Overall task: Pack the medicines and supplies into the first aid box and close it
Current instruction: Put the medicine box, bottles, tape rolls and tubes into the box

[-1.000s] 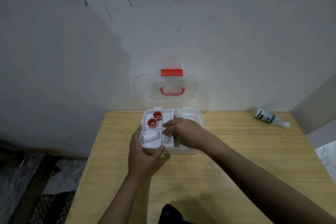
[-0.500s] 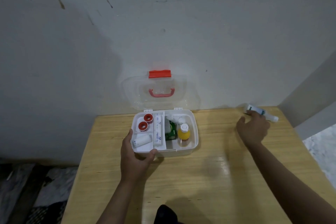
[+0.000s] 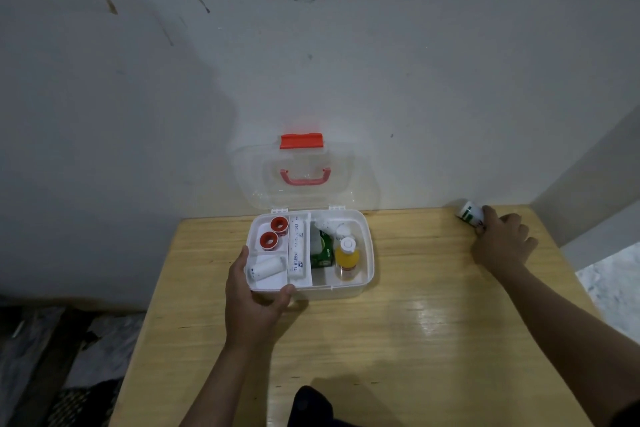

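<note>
The white first aid box stands open at the back of the wooden table, its clear lid with red latch leaning on the wall. Inside lie two red tape rolls, a white bandage roll, a long white pack, a green carton and an orange bottle. My left hand grips the box's front left corner. At the far right corner my right hand closes on a white bottle with a green label, which lies on the table.
The table stands against a stained wall, with another wall close on the right. Dark cluttered floor lies off the left edge, pale floor off the right. A dark object sits at the near edge.
My right hand left the box, reached to the far right corner and took hold of the white bottle. My left hand stayed on the box.
</note>
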Action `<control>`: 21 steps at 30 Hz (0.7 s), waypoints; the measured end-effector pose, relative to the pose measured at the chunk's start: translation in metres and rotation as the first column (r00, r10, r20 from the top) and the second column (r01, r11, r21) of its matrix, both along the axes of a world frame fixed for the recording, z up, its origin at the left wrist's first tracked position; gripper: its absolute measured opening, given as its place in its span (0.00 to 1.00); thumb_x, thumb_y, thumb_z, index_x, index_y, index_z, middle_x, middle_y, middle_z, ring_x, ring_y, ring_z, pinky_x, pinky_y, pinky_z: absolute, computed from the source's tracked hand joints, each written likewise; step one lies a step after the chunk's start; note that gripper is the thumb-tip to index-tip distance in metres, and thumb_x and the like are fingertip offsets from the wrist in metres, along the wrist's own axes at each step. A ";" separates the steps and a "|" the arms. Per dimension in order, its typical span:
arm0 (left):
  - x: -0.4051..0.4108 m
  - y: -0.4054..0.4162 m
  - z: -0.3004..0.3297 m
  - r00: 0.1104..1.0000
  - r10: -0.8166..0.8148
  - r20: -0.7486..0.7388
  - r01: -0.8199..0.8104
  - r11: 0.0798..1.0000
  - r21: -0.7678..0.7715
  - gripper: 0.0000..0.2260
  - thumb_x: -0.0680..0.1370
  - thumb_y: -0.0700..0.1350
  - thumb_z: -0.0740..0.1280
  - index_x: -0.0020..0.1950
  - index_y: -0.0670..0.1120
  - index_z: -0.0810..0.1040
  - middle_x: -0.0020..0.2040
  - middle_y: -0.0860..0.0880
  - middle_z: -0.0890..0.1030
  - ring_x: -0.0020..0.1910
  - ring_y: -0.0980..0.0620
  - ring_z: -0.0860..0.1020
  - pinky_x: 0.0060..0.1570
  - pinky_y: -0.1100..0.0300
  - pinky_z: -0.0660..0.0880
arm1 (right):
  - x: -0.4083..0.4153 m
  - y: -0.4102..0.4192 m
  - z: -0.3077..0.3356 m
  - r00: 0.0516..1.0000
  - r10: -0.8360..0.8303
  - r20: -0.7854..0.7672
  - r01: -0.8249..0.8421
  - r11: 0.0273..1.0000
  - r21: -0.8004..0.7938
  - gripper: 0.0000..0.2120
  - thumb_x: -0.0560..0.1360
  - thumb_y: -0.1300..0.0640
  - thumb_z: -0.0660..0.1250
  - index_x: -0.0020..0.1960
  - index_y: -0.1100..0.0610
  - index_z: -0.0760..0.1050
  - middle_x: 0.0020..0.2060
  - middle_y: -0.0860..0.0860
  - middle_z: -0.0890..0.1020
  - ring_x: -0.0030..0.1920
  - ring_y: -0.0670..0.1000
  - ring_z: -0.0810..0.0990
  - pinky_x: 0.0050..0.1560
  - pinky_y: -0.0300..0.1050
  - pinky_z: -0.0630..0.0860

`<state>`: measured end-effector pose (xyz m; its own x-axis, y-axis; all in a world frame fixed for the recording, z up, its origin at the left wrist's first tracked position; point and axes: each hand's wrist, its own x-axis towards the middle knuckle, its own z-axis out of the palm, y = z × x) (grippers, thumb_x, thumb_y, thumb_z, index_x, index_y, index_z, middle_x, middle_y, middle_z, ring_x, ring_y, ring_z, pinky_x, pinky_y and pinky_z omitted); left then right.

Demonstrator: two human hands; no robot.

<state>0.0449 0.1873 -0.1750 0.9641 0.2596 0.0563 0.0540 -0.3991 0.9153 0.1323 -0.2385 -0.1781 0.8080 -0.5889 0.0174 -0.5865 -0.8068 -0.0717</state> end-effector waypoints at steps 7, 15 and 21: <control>0.000 -0.001 0.001 1.000 -0.004 0.007 0.004 1.000 0.016 0.45 0.59 0.61 0.73 0.73 0.53 0.60 0.67 0.55 0.68 0.66 0.52 0.70 0.57 0.56 0.73 | -0.011 -0.002 0.003 0.996 0.084 0.022 -0.086 0.991 0.102 0.25 0.76 0.57 0.61 0.71 0.50 0.60 0.57 0.64 0.70 0.56 0.65 0.70 0.52 0.58 0.71; 0.000 0.002 -0.002 1.000 0.000 -0.011 0.000 1.000 0.020 0.44 0.60 0.61 0.74 0.72 0.53 0.61 0.66 0.51 0.71 0.64 0.50 0.72 0.56 0.45 0.77 | -0.024 0.065 0.058 0.753 -0.072 0.654 -0.292 0.854 0.431 0.16 0.72 0.56 0.71 0.56 0.62 0.73 0.49 0.59 0.80 0.43 0.56 0.78 0.44 0.44 0.71; 0.001 0.003 -0.003 1.000 -0.003 -0.019 0.004 1.000 0.027 0.44 0.60 0.61 0.74 0.72 0.54 0.61 0.66 0.51 0.71 0.63 0.50 0.72 0.55 0.45 0.77 | -0.037 0.126 0.121 0.563 -0.059 0.824 -0.570 0.694 0.439 0.10 0.75 0.57 0.67 0.55 0.57 0.74 0.41 0.43 0.76 0.38 0.39 0.75 0.37 0.34 0.74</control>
<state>0.0457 0.1899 -0.1779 0.9659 0.2549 0.0448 0.0699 -0.4238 0.9031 0.0951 -0.1121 -0.0574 0.7803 -0.4691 0.4136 0.1728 -0.4738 -0.8635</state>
